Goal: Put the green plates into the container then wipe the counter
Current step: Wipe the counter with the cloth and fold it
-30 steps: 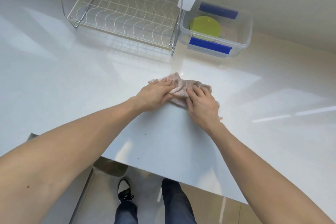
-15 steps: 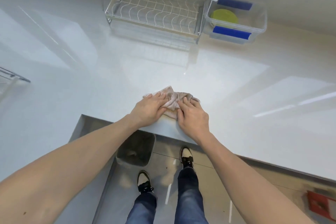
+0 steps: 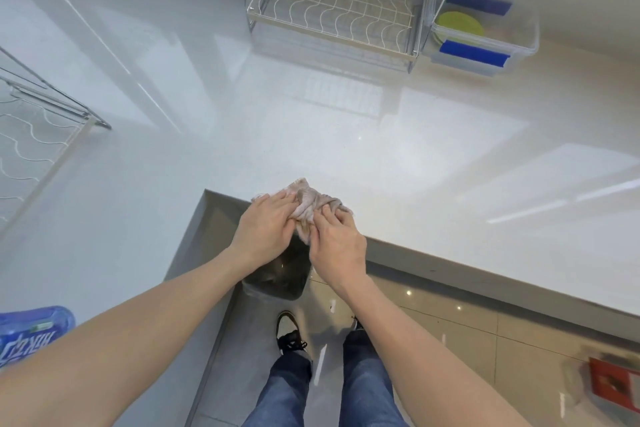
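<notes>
Now both hands [image 3: 298,236] press the cloth [image 3: 310,203] at the counter [image 3: 381,149] edge.

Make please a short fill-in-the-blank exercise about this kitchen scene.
1. The round green plates lie inside the clear plastic ___.
2. Both hands press the crumpled beige ___ at the counter's edge.
3. The white wire dish rack holds ___ plates.
4. Below the hands, on the floor, stands a dark ___.

Answers: container; cloth; no; bin

Glossy beige floor tiles [image 3: 460,329] catch small glints of ceiling light, a dark bin [image 3: 277,277] stands below the table edge, and a red object [image 3: 614,383] lies blurred at the right.
</notes>
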